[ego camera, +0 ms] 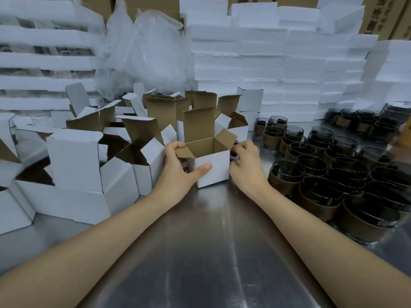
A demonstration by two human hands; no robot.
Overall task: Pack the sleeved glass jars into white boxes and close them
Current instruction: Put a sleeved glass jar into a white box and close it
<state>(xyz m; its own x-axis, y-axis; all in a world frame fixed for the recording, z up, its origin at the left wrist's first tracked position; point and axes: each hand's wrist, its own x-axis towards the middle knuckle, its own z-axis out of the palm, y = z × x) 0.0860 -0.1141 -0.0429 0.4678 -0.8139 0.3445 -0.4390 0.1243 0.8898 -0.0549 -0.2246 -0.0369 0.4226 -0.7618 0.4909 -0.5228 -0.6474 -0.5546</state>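
Left hand [178, 167] firm round open box [213, 172]; hold of right hand [246, 165] unclear; jars [287, 174] beside

Blurred fingertips [236, 150] of the right hand [246, 166], partly behind the white box [214, 172].

Extending the bare left forearm [124, 227] and right forearm [307, 221] from the near edge, converging toward the middle. Gripping the white box [219, 174] with the left hand [179, 167], thumb flat across its near face, fingers curled over its left top edge. Holding the right hand [246, 166] against the box's right side, fingers curled and blurred, grasp unclear
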